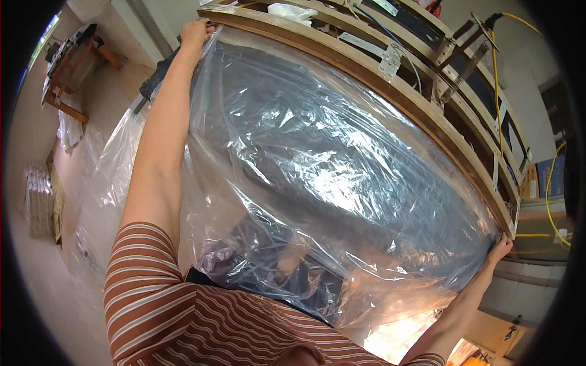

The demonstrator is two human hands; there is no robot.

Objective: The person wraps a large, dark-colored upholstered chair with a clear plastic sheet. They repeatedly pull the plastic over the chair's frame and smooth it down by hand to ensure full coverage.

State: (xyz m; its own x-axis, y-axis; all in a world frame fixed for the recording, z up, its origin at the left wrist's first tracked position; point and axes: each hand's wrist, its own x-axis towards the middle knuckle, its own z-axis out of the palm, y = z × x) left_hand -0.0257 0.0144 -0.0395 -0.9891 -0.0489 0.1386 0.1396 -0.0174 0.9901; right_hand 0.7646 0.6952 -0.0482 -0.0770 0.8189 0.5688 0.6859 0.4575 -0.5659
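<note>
A large sheet of clear plastic film [274,152] hangs wrinkled and shiny between my outstretched arms. My left hand [196,34] is closed on the film's far left corner, close against the end of a wooden frame [360,50]. At the other end of that frame my right hand [502,249] pinches the film's right edge. Through the film a dark surface shows faintly, but I cannot make out what it is. The film's near part droops in folds in front of my striped shirt [244,323].
On the frame sit metal brackets [389,62], a metal clamp [464,55] and a white crumpled bag [292,12]. A yellow hose [495,91] runs down past it. At left stand a wooden table [66,105] and a stack of wrapped bundles [38,198]. Cardboard boxes [540,178] are at right.
</note>
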